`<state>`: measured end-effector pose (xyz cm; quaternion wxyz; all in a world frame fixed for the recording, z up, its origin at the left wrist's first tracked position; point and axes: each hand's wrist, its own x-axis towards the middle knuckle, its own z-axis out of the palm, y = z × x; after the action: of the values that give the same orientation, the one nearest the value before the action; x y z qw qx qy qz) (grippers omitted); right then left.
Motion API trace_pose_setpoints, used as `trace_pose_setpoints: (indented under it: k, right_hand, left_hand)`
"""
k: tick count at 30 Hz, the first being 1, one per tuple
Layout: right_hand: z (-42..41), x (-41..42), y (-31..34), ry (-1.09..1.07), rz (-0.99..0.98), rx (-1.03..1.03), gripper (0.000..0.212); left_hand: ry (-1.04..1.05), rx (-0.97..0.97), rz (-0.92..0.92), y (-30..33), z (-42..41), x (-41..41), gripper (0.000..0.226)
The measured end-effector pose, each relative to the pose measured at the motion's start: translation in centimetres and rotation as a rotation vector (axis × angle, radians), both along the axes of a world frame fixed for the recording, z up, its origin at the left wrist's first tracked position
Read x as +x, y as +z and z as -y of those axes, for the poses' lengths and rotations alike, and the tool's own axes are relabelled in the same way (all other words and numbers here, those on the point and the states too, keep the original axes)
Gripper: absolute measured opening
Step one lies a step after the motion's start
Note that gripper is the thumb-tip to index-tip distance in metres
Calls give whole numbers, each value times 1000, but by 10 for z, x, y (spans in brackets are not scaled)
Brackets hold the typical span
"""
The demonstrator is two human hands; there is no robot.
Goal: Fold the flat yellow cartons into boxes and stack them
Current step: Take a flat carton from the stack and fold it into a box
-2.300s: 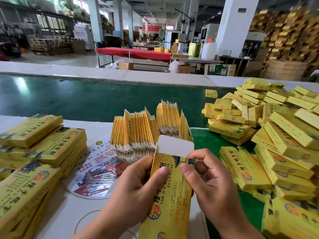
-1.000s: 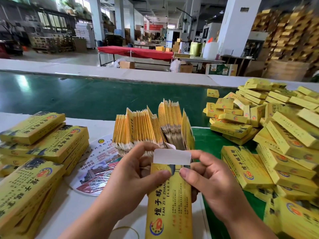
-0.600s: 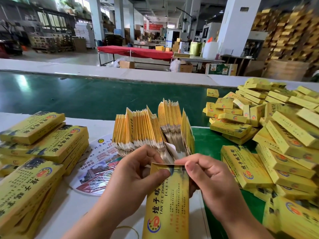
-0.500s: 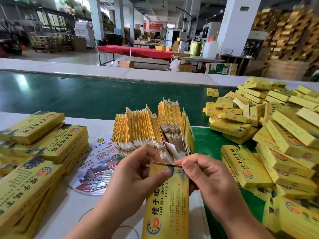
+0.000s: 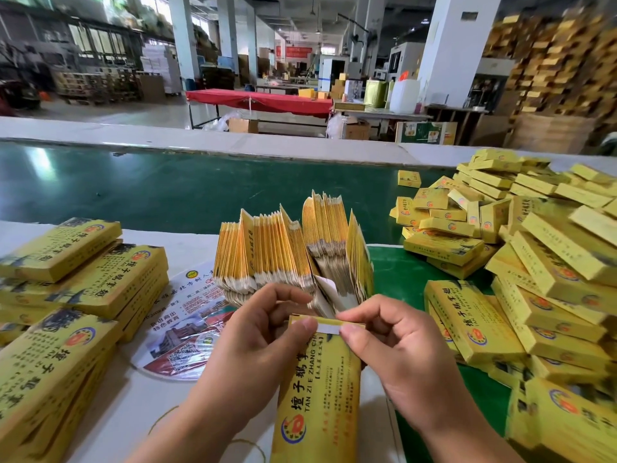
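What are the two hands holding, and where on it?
Both the left hand and right hand pinch one yellow carton at its top end, thumbs pressing its white tuck flap.

Both hands [image 5: 334, 349] pinching yellow carton [image 5: 317, 396] top flap, flat cartons [image 5: 293, 255] behind

White table [image 5: 140, 406], yellow boxes [image 5: 83, 282], flat cartons [image 5: 277, 259], printed fan [image 5: 190, 329], green mat [image 5: 397, 272]

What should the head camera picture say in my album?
Two hands, left hand and right hand, close a yellow carton.
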<state>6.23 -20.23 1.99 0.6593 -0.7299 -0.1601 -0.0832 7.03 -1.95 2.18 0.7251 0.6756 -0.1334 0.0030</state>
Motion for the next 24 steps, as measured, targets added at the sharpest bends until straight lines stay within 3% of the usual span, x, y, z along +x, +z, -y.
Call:
trace_pose_setpoints:
  k: [4,6,9,14,21,24]
  right_hand:
    - [-7,-6,2,-193,104,34,9]
    - [-10,-8,3,-276,168,48,11]
    - [-16,-10,-1,-305,204,25,9]
    - [-22,-9,-4,-281,180,1,18]
    - [-17,-9,3,-341,166,19,33]
    - [-15,-8,3,-335,157,7,29]
  left_hand:
    - [268,459,217,0,4,-8,46]
    - [302,662,294,1,8,-13,67]
    - [323,857,371,1,14,-17,80]
    - [410,1008,447,3,13,-16,75]
    - [353,999,492,6,11,-15,76]
    - [344,1004,492,6,12,-15,77]
